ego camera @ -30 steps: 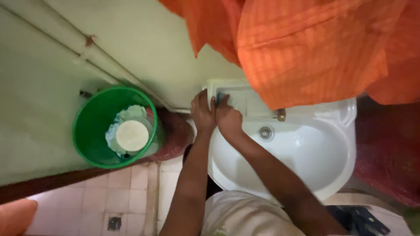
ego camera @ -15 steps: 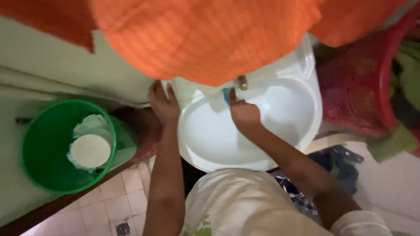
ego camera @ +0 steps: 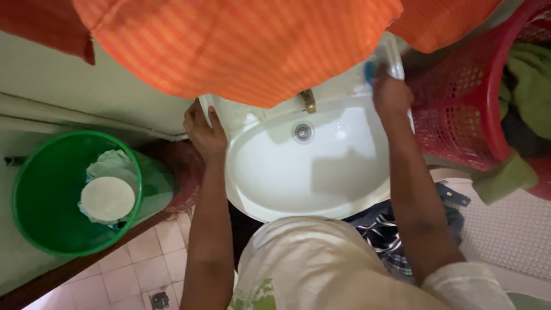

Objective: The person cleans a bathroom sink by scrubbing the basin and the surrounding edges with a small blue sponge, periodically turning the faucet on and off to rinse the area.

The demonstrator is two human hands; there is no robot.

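Observation:
A white wash basin (ego camera: 275, 189) sits below me, with a brass tap (ego camera: 308, 101) at its back and a metal drain (ego camera: 302, 132). My left hand (ego camera: 202, 131) grips the basin's left back corner. My right hand (ego camera: 390, 92) is at the right back corner of the rim, closed on a small blue scrubbing pad (ego camera: 370, 69) pressed against the rim. An orange striped cloth (ego camera: 241, 46) hangs over the back of the basin and hides part of it.
A green bucket (ego camera: 34, 189) on the left holds a white container with a round lid (ego camera: 107, 198). A red mesh laundry basket (ego camera: 459, 109) with green cloth stands right of the basin. Pale floor tiles (ego camera: 143, 264) lie at lower left.
My right hand with the blue pad has moved from the middle back of the bowl, by the tap, to the right back corner of the rim. My left hand has stayed on the left corner.

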